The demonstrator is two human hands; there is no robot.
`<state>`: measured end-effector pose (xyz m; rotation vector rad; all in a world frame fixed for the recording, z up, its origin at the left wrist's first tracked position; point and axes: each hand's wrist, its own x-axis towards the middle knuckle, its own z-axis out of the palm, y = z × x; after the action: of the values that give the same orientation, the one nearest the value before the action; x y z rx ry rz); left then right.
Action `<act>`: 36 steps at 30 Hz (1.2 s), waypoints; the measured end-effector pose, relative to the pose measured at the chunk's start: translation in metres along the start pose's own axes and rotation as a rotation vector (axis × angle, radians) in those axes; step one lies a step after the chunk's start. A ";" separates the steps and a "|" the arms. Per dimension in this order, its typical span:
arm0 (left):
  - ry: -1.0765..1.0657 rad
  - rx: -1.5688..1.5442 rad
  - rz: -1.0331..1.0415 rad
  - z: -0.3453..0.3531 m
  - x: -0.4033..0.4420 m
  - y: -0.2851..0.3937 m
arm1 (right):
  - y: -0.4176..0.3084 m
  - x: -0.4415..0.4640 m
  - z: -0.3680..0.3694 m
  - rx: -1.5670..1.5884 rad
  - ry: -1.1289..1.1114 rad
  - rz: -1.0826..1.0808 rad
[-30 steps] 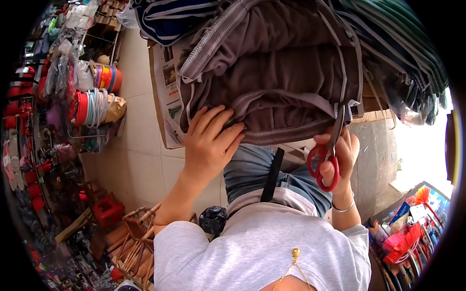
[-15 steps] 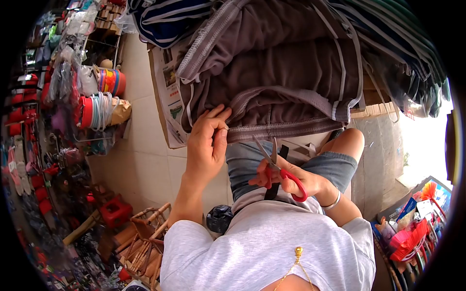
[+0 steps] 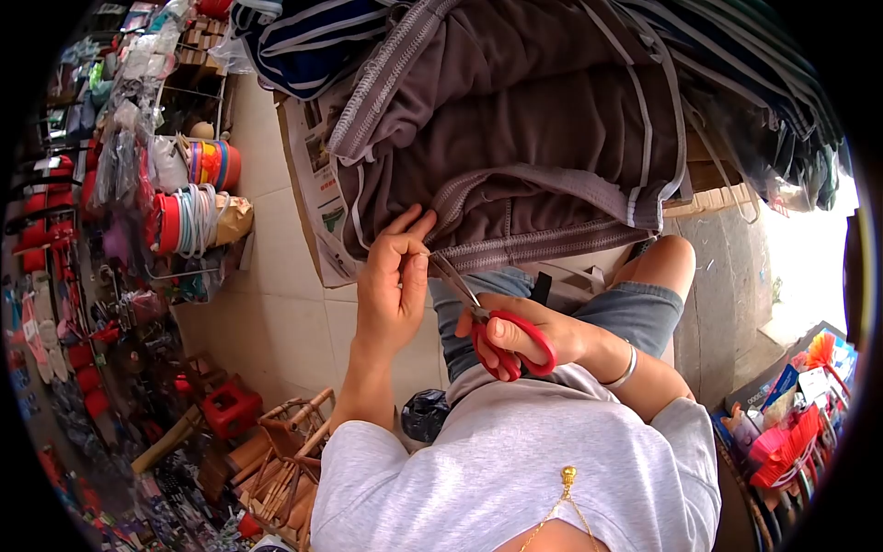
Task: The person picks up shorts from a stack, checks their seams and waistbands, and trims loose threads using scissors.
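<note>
A brown-grey garment (image 3: 552, 120) with white piping and zigzag-stitched seams lies spread in front of me. My left hand (image 3: 391, 290) pinches the near edge of it at the left end of the stitched band; a thread between the fingertips is too small to make out. My right hand (image 3: 552, 331) grips red-handled scissors (image 3: 458, 281), with fingers through the loops. Their blades are together, and the tips reach the garment's edge right beside my left thumb and fingertips.
Beneath the garment is a printed cardboard sheet (image 3: 317, 179). Blue striped clothing (image 3: 317, 41) lies at the back left, and a stack of dark striped garments (image 3: 736, 55) at the back right. Crowded shop goods (image 3: 198, 216) line the left; a bamboo chair (image 3: 290, 442) stands lower left.
The scissors have moved left and up to my left fingertips, and their blades have gone from spread to together. My left hand keeps its pinch at nearly the same spot.
</note>
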<state>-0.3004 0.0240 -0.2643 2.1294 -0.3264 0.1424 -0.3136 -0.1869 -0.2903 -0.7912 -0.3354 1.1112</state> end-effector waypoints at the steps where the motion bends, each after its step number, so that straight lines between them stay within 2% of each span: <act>1: 0.000 -0.004 -0.002 0.000 0.000 0.000 | 0.000 0.000 0.000 -0.010 0.005 0.001; 23: 0.002 -0.046 -0.001 -0.001 -0.002 0.000 | 0.007 0.000 -0.005 0.063 0.088 -0.055; 26: 0.067 -0.014 0.017 -0.001 -0.002 0.003 | 0.016 -0.011 -0.012 0.020 0.046 -0.072; 28: 0.170 0.402 0.332 -0.002 -0.001 0.014 | 0.021 -0.020 -0.017 -0.012 -0.012 0.100; 30: 0.140 0.412 0.465 0.013 -0.006 0.035 | 0.037 -0.023 -0.022 -0.074 -0.024 0.130; 31: 0.009 0.255 0.476 0.025 -0.006 0.049 | 0.049 -0.024 -0.026 -0.073 -0.020 0.135; 34: -0.117 -0.102 0.598 0.094 -0.008 0.068 | 0.078 -0.026 -0.035 -0.072 0.017 0.199; 36: 0.148 -0.119 0.586 0.147 -0.024 0.062 | 0.090 -0.029 -0.040 -0.071 0.033 0.242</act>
<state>-0.3448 -0.1269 -0.3002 1.8392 -0.8419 0.5988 -0.3618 -0.2093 -0.3777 -0.9304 -0.2565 1.3166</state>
